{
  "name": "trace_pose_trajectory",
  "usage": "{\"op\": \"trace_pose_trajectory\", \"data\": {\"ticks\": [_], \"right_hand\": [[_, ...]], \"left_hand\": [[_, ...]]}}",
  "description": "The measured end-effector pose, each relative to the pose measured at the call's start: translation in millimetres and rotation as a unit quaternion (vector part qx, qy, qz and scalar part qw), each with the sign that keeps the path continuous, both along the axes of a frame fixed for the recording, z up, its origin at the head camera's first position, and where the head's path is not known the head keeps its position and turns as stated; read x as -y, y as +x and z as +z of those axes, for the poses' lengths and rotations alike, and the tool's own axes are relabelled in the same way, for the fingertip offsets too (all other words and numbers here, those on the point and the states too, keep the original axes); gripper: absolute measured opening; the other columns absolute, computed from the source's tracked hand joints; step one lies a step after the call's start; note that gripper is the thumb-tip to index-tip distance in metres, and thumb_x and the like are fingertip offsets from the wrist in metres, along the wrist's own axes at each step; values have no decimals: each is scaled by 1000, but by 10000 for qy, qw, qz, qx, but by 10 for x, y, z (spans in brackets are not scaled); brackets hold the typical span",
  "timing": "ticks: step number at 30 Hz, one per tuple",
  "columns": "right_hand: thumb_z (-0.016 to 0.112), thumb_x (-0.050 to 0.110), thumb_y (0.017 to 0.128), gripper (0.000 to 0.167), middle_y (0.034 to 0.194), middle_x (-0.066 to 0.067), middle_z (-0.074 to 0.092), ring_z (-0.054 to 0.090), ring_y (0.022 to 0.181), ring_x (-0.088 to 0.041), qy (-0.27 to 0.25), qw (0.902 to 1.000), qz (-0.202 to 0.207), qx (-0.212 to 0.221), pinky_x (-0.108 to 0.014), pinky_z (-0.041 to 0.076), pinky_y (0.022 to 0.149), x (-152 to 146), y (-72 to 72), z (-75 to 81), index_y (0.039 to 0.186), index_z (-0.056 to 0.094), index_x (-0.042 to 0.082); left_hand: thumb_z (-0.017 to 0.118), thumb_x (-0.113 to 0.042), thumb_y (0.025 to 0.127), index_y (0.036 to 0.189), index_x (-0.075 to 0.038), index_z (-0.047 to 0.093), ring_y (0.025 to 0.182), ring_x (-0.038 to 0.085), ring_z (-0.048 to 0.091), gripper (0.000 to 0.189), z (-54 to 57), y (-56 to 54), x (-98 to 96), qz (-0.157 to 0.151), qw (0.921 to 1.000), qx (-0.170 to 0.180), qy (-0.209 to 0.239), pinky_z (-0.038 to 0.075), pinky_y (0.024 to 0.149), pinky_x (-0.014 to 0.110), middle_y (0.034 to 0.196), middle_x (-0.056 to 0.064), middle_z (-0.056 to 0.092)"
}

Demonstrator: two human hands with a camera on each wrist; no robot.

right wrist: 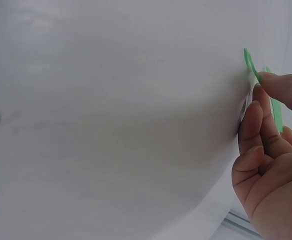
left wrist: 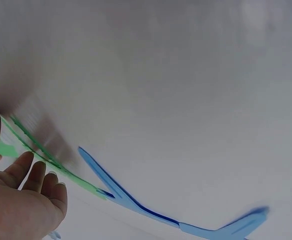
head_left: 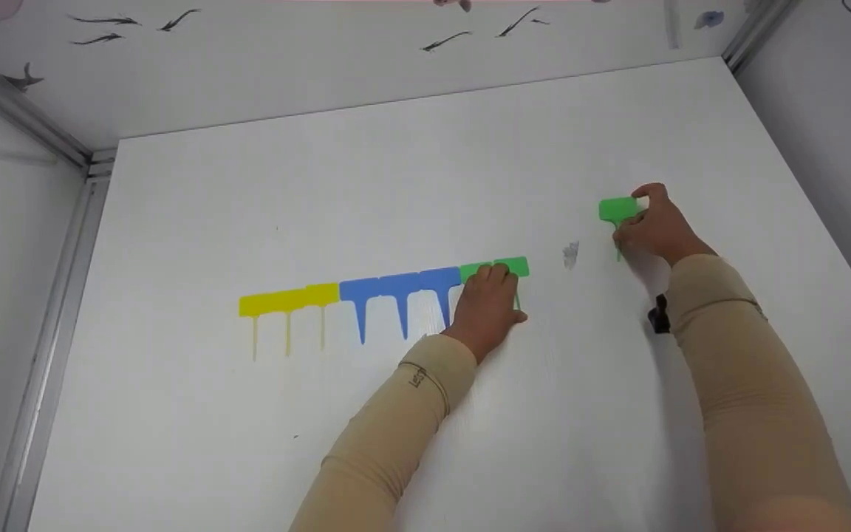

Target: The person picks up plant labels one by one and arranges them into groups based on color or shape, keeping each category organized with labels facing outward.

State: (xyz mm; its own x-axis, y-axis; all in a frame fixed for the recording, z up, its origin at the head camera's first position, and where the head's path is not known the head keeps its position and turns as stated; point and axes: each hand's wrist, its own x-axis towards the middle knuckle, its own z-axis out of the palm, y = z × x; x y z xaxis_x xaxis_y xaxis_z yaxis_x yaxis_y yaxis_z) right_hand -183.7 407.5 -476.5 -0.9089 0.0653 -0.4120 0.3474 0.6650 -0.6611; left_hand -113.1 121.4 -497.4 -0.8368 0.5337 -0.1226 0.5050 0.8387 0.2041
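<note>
On the white tabletop lies a joined row of T-shaped plant labels: three yellow labels, three blue labels and two green labels at the right end. My left hand rests over the green pair, fingertips on their heads, hiding part of the stems. In the left wrist view its fingers are slightly bent beside the green labels, near a blue label. Farther right, apart from the row, my right hand pinches another green plant label. The right wrist view shows this green label by the thumb.
A grey smudge marks the tabletop between the hands. A black object shows beside the right wrist. White walls with printed figures and metal frame posts border the table at the left, back and right.
</note>
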Motion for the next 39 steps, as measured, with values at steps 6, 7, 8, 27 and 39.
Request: {"op": "trace_pose_trajectory", "data": {"ticks": [6, 7, 8, 27, 39], "right_hand": [[61, 15, 88, 78, 122, -25, 45, 45, 106, -33, -46, 10000, -36, 75, -46, 39, 90, -18, 34, 17, 147, 11, 4], [61, 15, 88, 78, 124, -26, 45, 45, 107, -34, -53, 9999, -49, 89, -46, 39, 90, -20, 38, 20, 147, 11, 4], [60, 15, 88, 78, 126, -26, 44, 45, 108, -34, -47, 9999, -55, 101, -46, 39, 91, -21, 43, 24, 147, 11, 4], [54, 15, 91, 68, 115, -21, 50, 52, 96, -29, 49, 10000, 33, 25, -38, 43, 80, 98, 263, 96, 145, 15, 4], [55, 15, 91, 64, 101, -13, 49, 47, 84, -22, 52, 9997, 241, -66, -33, 42, 70, 340, 403, 107, 143, 18, 3]], "left_hand": [[63, -44, 91, 135, -7, 50, 127, 19, 41, 59, 10, 3, -15, -20, 9999, 43, -115, 34, 108, 30, 134, 4, 47], [63, -44, 91, 135, -7, 49, 128, 19, 40, 59, 12, 4, -17, -16, 9999, 62, -119, 34, 109, 29, 134, 4, 47], [63, -44, 91, 136, -7, 49, 128, 19, 40, 59, 13, 4, -17, -14, 9999, 82, -107, 33, 109, 29, 135, 4, 46], [63, -42, 91, 135, -7, 50, 126, 20, 41, 58, 32, 7, -23, 9, 10000, 89, -20, 35, 108, 30, 136, 5, 46], [64, -42, 91, 135, -8, 49, 128, 19, 39, 58, 22, -4, -12, 130, 9996, 232, 14, 32, 110, 29, 137, 4, 45]]}}
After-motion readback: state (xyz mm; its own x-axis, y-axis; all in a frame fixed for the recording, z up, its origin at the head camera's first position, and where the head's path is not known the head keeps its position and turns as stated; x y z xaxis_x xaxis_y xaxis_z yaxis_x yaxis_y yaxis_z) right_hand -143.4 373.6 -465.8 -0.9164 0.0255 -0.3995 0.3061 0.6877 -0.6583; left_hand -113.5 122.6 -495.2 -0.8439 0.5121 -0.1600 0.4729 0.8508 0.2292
